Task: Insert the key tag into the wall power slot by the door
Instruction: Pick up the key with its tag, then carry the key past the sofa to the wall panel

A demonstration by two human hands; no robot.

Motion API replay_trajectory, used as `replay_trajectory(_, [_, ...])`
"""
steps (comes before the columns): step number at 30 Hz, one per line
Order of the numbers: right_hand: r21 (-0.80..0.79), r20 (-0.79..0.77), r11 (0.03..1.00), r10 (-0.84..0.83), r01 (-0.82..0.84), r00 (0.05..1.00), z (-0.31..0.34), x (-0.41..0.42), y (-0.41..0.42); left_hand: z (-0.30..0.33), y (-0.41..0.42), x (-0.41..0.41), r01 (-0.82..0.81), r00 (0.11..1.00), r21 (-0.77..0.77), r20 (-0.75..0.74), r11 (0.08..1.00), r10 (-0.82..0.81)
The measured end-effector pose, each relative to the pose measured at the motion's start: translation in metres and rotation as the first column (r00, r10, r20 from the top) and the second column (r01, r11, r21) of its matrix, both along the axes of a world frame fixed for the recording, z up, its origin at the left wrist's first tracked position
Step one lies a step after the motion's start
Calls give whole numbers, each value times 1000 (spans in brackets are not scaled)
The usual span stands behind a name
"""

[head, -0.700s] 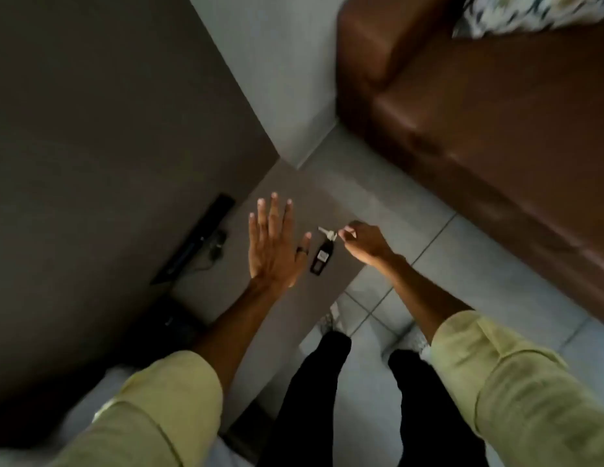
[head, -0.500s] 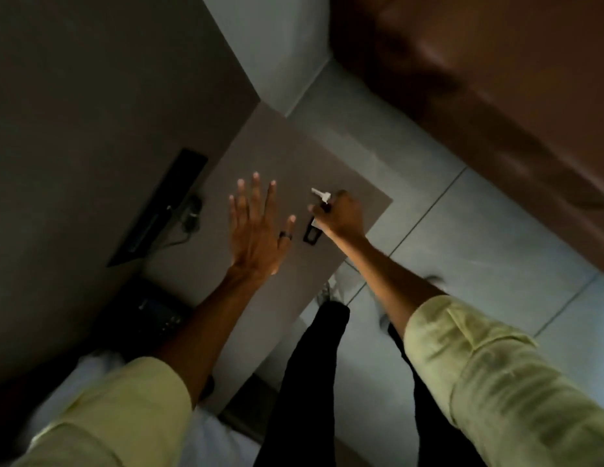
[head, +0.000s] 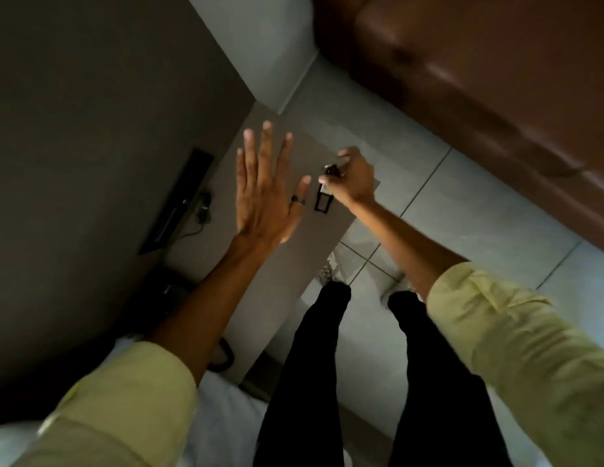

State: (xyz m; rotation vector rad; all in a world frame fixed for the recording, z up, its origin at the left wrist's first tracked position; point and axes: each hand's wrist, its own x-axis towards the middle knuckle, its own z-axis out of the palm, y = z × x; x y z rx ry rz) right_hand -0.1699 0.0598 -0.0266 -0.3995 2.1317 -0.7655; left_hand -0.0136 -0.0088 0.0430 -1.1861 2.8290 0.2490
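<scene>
My right hand (head: 352, 178) pinches a key ring over a grey tabletop (head: 287, 264). A black rectangular key tag (head: 323, 203) hangs from the ring just below my fingers, with a small metal key (head: 331, 169) at the top. My left hand (head: 265, 193) hovers flat beside it, fingers spread wide, a dark ring on the thumb, holding nothing. No wall power slot or door is in view.
A black flat device (head: 177, 200) with a cable (head: 201, 214) lies at the table's left edge against a dark wall (head: 91, 129). A brown leather sofa (head: 479, 79) fills the upper right. Pale floor tiles (head: 462, 214) and my black-trousered legs (head: 327, 365) lie below.
My right hand closed on the key ring and lifted the tag off the table. The camera view shifted, and my left hand stayed spread beside it.
</scene>
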Motion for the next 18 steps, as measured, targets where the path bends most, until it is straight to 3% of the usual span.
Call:
replay_trajectory(4, [-178,-172,975,104,-135,980,103,-62,19,88,7,-53,83,989,-67,-119,994,-91])
replay_trajectory(11, [-437,-489,888,-98,-146,867,304,-179,79,245,35,-178,256,873,-193,-374,947,-312])
replay_trajectory(15, [-509,-644,844,-244,-168,725,414,-244,152,328,77,-252,299,754,-360,-478,884,-450])
replay_trajectory(18, [-481,-723,867,-308,-130,619,484,-280,215,390,114,-303,316,680,-461,-499,829,-537])
